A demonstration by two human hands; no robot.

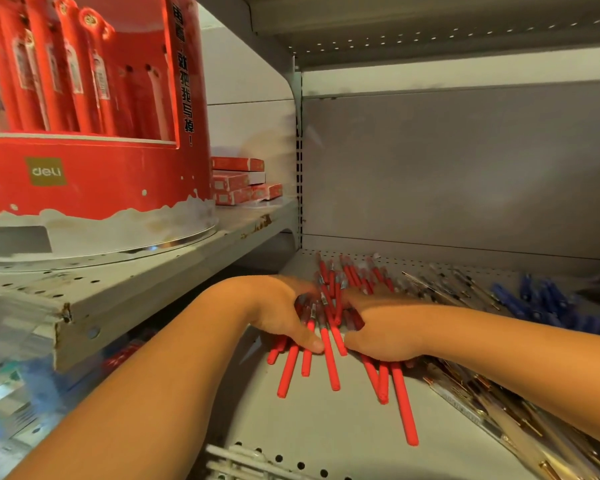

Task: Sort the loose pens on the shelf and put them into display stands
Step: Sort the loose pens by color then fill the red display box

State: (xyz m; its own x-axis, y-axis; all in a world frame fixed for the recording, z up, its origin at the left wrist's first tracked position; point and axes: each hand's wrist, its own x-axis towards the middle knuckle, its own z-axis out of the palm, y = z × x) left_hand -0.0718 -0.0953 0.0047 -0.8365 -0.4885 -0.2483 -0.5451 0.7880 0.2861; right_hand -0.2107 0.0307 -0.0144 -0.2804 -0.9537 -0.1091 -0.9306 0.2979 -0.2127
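Note:
A loose heap of red pens [329,362] lies on the grey lower shelf [312,431]. My left hand [278,310] curls round the heap from the left, thumb pressed on the barrels. My right hand [381,327] cups the same heap from the right, so the pens are squeezed between both hands. Several red barrels stick out towards me below the hands. More red pens [357,275] lie just behind my fingers. A round red display stand [94,140] holding upright red pens sits on the upper shelf at the left.
Clear pens [440,285] and blue pens [534,299] lie further right on the shelf. Clear and gold pens [499,420] crowd the front right. Small red boxes [243,185] are stacked behind the stand. White pens [236,462] lie at the front edge.

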